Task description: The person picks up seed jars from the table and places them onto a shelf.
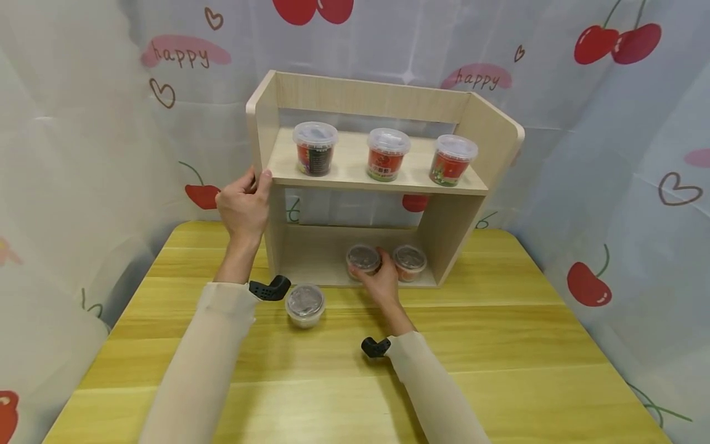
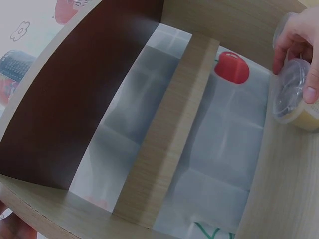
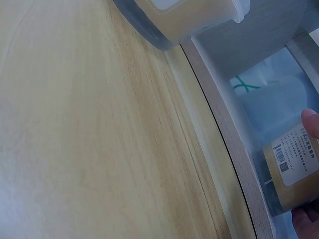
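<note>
A light wooden two-level shelf (image 1: 388,98) stands at the back of the table. My left hand (image 1: 252,185) grips its left side panel (image 1: 261,123), thumb on the front edge. My right hand (image 1: 373,266) reaches into the lower level and holds a small clear-lidded cup (image 1: 363,258) there. The left wrist view shows that cup (image 2: 291,97) between the fingers (image 2: 311,79), and in the right wrist view its label (image 3: 294,167) shows. A second cup (image 1: 409,262) stands just right of it. Another cup (image 1: 304,304) sits on the table in front of the shelf.
Three red-labelled cups (image 1: 315,148) (image 1: 387,154) (image 1: 452,160) stand in a row on the upper level. The yellow wooden table (image 1: 499,345) is walled by cherry-print curtains (image 1: 610,154) on three sides. The loose cup's base (image 3: 184,20) shows in the right wrist view.
</note>
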### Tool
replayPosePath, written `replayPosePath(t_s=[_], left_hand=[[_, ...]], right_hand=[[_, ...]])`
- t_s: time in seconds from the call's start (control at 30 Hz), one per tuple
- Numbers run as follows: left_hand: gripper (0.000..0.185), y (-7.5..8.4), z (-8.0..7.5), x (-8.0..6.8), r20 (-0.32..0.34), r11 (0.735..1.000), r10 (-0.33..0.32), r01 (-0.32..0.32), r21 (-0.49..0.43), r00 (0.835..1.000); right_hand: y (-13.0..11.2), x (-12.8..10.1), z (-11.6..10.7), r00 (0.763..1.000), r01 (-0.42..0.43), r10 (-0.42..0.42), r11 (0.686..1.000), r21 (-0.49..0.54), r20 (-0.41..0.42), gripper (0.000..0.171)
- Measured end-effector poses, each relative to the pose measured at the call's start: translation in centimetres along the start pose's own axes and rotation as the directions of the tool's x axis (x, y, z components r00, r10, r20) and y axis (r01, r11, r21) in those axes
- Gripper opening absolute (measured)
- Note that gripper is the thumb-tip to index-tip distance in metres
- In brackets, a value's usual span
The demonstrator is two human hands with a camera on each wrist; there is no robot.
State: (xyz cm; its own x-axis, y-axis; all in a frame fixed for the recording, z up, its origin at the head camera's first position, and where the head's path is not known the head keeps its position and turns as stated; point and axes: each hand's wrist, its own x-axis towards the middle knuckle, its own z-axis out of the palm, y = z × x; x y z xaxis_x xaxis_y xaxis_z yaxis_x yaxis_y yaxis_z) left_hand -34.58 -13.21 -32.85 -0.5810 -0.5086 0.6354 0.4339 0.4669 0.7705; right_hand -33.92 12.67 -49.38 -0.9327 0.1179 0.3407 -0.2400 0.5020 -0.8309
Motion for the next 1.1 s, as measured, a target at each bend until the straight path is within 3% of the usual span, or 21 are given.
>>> replayPosePath(t_s=[0.23, 0.5, 1.1], left_hand=[[0.033, 0.1, 0.2, -0.1, 0.000, 1.000, -0.001, 0.001, -0.011, 1.000], [0.035, 0.4, 0.1, 0.0, 0.002, 1.000, -0.025, 0.025, -0.009, 1.000], [0.036, 0.1, 0.1, 0.0, 0.005, 0.999, -0.051, 0.052, -0.015, 0.999]], right_hand=[[0.2, -0.2, -0.1, 1.000, -0.012, 0.012, 1.000, 0.020, -0.002, 0.088], [0.1, -1.1, 0.1, 0.999, 0.039, -0.039, 0.999, 0.009, -0.034, 0.095], [-1.5, -3.8, -0.7, 0.997, -0.068, 0.070, 0.994, 0.084, -0.025, 0.093]])
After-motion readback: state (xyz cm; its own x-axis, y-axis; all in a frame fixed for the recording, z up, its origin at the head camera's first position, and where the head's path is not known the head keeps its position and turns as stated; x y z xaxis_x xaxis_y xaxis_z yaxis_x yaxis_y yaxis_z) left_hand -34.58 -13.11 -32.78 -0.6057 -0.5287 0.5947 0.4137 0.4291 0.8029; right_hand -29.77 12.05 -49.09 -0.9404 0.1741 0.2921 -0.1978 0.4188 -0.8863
